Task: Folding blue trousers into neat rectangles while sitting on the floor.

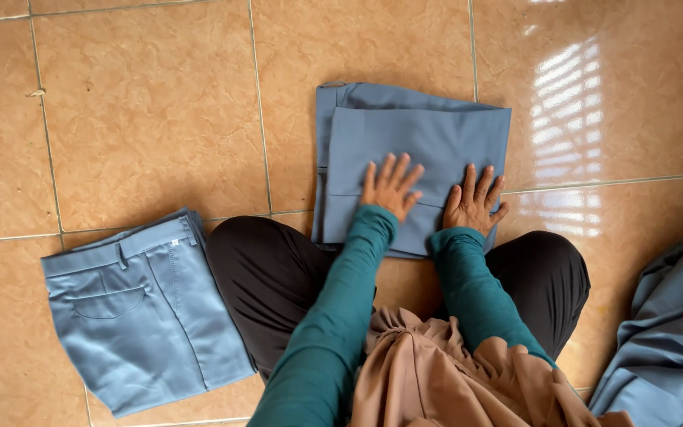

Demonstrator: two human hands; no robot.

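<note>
Folding blue-grey trousers on the floor, one pair done, one nearly flat.

Head view: the left hand point(390, 187) and right hand point(475, 201) lie with fingers spread and palms flat, gripping nothing, on the folded trousers point(416, 130) just beyond the knees. A finished pair point(140, 312) lies near left; a loose heap of cloth point(669, 340), seemingly left to fold, waits near right on the tiled floor point(144, 119).

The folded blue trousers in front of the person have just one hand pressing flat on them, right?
Not quite. The head view shows both hands pressing flat on the folded blue trousers: the left hand and the right hand, side by side, fingers spread.
</note>
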